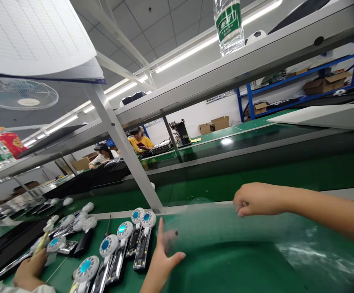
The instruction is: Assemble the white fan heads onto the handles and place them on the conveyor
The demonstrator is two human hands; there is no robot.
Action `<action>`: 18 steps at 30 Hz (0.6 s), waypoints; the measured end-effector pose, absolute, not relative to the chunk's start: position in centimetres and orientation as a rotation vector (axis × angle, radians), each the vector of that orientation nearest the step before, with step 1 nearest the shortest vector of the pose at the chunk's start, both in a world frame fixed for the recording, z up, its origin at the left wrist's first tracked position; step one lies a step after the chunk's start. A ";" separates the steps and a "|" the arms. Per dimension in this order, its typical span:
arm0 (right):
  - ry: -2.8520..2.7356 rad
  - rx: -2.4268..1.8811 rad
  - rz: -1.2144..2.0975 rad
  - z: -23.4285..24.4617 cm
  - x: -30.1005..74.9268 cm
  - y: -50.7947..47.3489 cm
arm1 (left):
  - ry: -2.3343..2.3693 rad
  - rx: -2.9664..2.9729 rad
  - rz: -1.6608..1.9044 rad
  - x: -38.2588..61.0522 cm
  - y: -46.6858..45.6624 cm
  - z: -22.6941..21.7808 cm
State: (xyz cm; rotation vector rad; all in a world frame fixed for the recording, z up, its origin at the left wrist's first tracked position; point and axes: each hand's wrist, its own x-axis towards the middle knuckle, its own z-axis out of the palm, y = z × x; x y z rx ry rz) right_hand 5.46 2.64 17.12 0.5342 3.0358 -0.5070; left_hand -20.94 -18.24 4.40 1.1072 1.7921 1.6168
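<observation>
A clear plastic sheet [207,228], smeared by motion, spreads over the green bench between my two hands. My right hand [254,199] is closed, its curled fingers pinching the sheet's upper edge. Thumb and index finger stand apart on my left hand [163,256], beside the sheet's left end; its other fingers are blurred. Just left of that hand lie several handheld devices [122,230] with round white heads, blue centres and see-through handles. More clear plastic [320,260] lies crumpled at the lower right.
A co-worker's hand [31,266] is among more devices at the lower left. A metal post [128,158] rises from the bench to an overhead shelf [189,89] carrying a water bottle [229,26]. Two people sit further back. A dark belt [225,152] runs behind the bench.
</observation>
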 end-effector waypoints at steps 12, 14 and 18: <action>3.014 0.525 -0.377 16.6 5.7 2.2 | 1.963 1.315 1.698 -22.7 -19.7 7.2; 3.005 0.556 -0.341 16.5 5.8 2.2 | 2.042 1.326 1.643 -22.5 -20.5 7.3; 2.979 0.588 -0.294 16.1 6.0 2.3 | 2.079 1.334 1.604 -21.9 -21.1 6.1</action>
